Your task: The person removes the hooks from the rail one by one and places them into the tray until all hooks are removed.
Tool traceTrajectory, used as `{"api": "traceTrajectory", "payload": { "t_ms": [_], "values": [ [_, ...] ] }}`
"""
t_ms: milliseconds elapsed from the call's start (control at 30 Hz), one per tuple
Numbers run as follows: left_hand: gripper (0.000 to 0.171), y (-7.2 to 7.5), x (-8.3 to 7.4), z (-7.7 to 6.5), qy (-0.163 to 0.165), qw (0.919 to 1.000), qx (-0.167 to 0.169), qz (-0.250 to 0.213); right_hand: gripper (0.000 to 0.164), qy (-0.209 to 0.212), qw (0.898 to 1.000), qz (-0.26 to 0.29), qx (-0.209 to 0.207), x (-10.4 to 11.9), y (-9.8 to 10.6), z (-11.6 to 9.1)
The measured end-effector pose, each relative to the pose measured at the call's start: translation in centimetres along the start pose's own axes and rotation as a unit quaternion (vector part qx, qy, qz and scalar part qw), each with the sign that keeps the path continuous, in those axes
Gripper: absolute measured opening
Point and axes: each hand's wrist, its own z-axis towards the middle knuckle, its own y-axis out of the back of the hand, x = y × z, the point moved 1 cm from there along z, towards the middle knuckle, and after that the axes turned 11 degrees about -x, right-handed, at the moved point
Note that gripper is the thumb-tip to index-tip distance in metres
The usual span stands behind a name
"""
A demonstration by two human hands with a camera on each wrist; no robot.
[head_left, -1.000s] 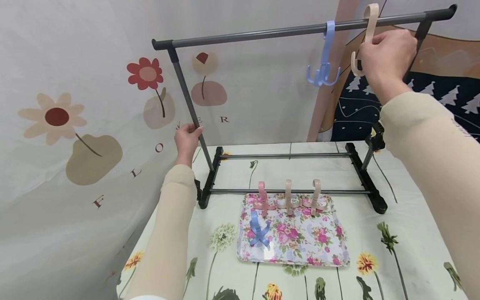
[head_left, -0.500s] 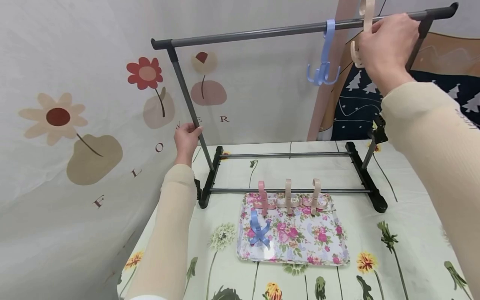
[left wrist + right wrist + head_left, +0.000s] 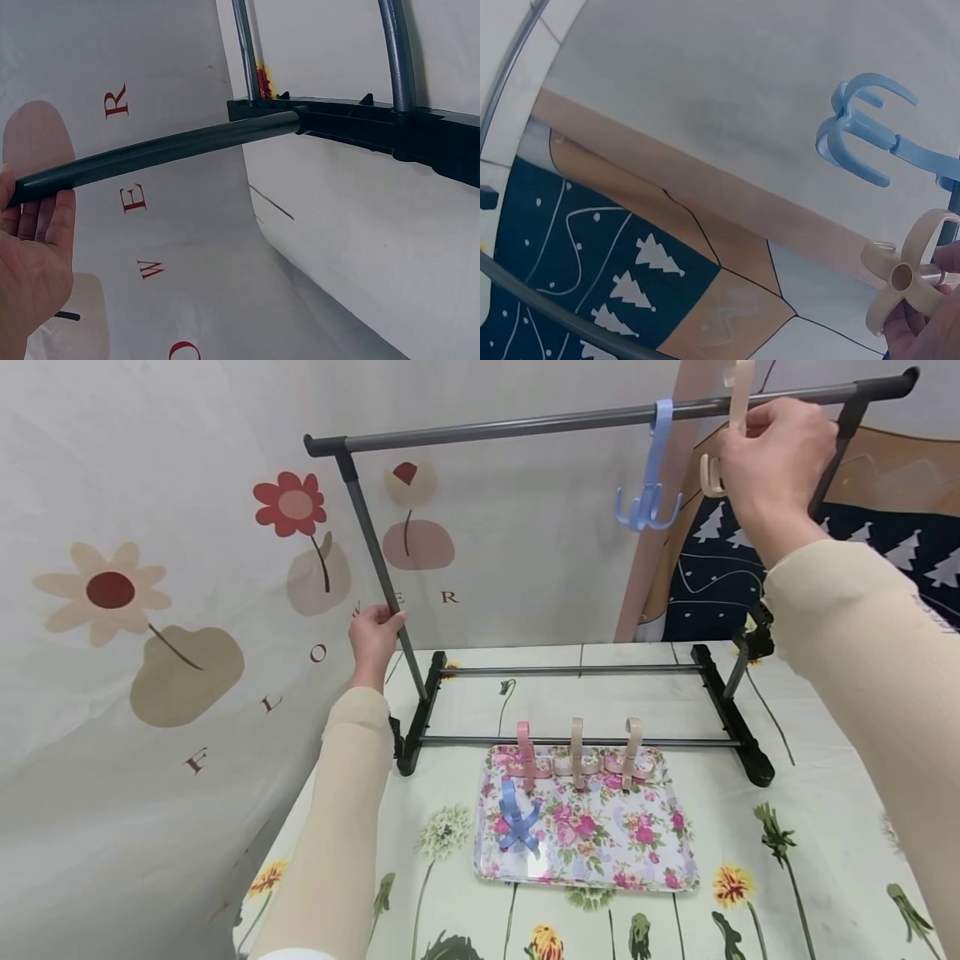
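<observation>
My right hand [image 3: 780, 468] pinches a beige swivel hanger hook [image 3: 742, 397] by its stem at the right part of the grey top rail [image 3: 510, 427]. The hook's curved top overlaps the rail and runs off the head view's upper edge. Its beige prongs [image 3: 904, 277] point toward the camera in the right wrist view. Just left of it, a blue four-prong hook [image 3: 654, 460] hangs from the rail. My left hand [image 3: 372, 643] holds the left upright of the rack [image 3: 371, 539], with fingers and thumb on either side of the pole [image 3: 165, 150].
On the table, a floral tray [image 3: 600, 872] bears one pink hook [image 3: 527, 760], two beige hooks [image 3: 577, 756] and a blue hook [image 3: 517, 818]. The rack's black feet [image 3: 731, 718] and lower bars stand behind it. A printed curtain [image 3: 187, 443] hangs behind.
My right hand has raised the beige hook slightly, so its top now passes out of the head view. My left hand stays on the upright.
</observation>
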Motion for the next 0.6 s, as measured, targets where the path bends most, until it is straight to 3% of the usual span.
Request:
{"api": "traceTrajectory", "payload": {
  "t_ms": [367,600],
  "values": [
    [0.035,0.1,0.1,0.1,0.010,0.9999,0.004,0.002,0.035,-0.033,0.993,0.113,-0.011,-0.6,0.3,-0.6],
    [0.034,0.2,0.2,0.2,0.012,0.9999,0.005,0.001,0.033,-0.045,0.990,0.133,-0.013,-1.5,0.6,-1.4]
  ]
}}
